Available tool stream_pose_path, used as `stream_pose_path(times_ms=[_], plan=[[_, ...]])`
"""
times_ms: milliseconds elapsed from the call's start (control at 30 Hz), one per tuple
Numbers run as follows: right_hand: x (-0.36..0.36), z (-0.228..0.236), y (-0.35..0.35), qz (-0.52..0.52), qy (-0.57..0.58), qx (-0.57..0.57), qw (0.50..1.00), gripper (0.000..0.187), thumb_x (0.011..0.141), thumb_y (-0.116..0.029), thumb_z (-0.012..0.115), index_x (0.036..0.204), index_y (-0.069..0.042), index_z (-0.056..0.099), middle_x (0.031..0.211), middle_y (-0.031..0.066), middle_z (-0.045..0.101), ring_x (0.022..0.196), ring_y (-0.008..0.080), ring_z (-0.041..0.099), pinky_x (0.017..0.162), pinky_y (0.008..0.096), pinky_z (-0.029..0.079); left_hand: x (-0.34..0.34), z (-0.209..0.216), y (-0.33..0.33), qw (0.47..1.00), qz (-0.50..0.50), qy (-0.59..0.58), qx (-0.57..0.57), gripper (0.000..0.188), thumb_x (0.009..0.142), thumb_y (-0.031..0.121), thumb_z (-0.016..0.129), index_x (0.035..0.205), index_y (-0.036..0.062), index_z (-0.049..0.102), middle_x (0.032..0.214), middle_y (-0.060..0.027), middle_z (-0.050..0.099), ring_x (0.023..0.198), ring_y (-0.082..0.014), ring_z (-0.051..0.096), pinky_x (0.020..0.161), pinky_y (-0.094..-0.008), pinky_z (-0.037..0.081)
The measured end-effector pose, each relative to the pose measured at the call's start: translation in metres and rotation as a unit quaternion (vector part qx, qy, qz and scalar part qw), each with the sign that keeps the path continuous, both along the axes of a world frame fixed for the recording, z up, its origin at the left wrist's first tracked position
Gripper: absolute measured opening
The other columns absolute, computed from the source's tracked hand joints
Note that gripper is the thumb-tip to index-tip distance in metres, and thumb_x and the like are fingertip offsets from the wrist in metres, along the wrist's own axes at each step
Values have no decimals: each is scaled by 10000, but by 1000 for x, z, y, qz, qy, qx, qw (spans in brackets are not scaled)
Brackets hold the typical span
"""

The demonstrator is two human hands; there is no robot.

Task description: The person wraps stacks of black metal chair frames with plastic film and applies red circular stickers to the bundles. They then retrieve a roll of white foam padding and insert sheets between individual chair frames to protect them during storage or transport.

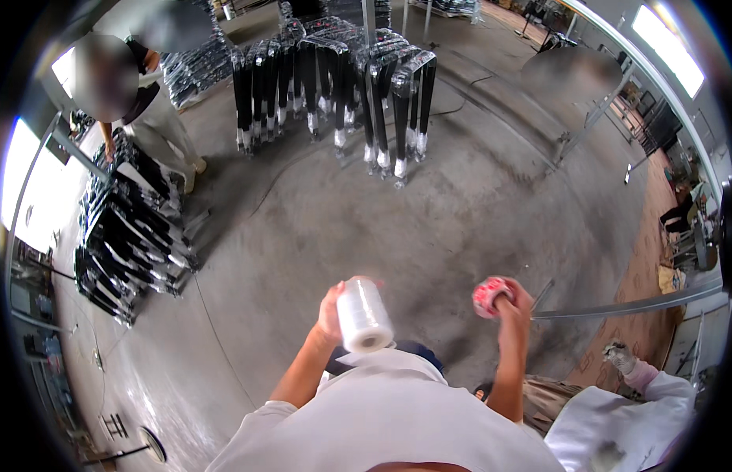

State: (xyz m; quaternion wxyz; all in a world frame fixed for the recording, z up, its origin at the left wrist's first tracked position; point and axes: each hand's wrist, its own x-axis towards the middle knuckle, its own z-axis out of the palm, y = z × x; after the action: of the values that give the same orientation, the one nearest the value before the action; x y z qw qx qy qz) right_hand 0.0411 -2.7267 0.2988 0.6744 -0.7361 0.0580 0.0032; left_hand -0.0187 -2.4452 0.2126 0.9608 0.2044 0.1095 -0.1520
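A roll of clear stretch film [364, 315] is in my left hand [328, 316], close in front of my body. My fingers wrap its far left side, and the hollow core shows at the near end. Farther right, my right hand [515, 316] is closed on a red-and-white roll of tape [487, 299], with a finger or thumb reaching into its centre. Both rolls are held up above the grey floor, well apart from each other.
Black wrapped frames [326, 59] with plastic-covered legs stand in rows ahead. More black frames [130, 228] stand at left beside a person [157, 110]. A metal bar [625, 307] runs at right. Another person's gloved hand [619, 358] is at lower right. Concrete floor [318, 212] lies between.
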Motion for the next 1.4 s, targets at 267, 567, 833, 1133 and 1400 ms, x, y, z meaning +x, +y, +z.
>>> stream_pose_path(times_ms=[267, 567, 833, 1133, 1400], plan=[[140, -23, 242, 253, -278, -148, 915, 378, 648, 119, 523, 958, -60, 644, 903, 88, 569, 798, 199, 571, 672, 261, 468, 106, 42, 125, 998, -13, -50, -35, 689, 656, 480, 621, 1186, 94, 408, 1228, -190, 379, 797, -323, 584, 599, -392, 524], [293, -51, 423, 359, -246, -9, 900, 402, 666, 129, 486, 997, -60, 613, 942, 109, 576, 835, 224, 563, 694, 283, 471, 246, 39, 278, 973, 81, -105, 191, 774, 504, 349, 680, 1161, 79, 372, 1200, -108, 372, 855, -312, 562, 689, -418, 506], [413, -39, 565, 385, -205, 88, 896, 194, 759, 147, 410, 847, -21, 451, 943, 142, 627, 825, 155, 599, 712, 263, 483, 352, 59, 401, 949, 79, -141, 269, 694, 531, 327, 672, 1108, 23, 432, 1152, -128, 402, 918, -244, 530, 753, -340, 442], [519, -30, 690, 437, 0, 295, 849, 439, 694, 155, 396, 1085, -34, 460, 1071, 184, 567, 1014, 234, 548, 882, 339, 436, 466, 49, 546, 932, 59, -187, 304, 792, 486, 380, 678, 1118, -53, 476, 1079, -108, 406, 897, -266, 534, 776, -374, 466], [593, -39, 789, 268, -406, 63, 871, 412, 736, 61, 454, 1146, 16, 452, 1171, 135, 480, 1086, 223, 471, 926, 331, 354, 546, 31, 684, 984, -36, -173, -29, 864, 513, 382, 683, 1221, -24, 400, 1136, -119, 424, 819, -259, 541, 665, -343, 475]])
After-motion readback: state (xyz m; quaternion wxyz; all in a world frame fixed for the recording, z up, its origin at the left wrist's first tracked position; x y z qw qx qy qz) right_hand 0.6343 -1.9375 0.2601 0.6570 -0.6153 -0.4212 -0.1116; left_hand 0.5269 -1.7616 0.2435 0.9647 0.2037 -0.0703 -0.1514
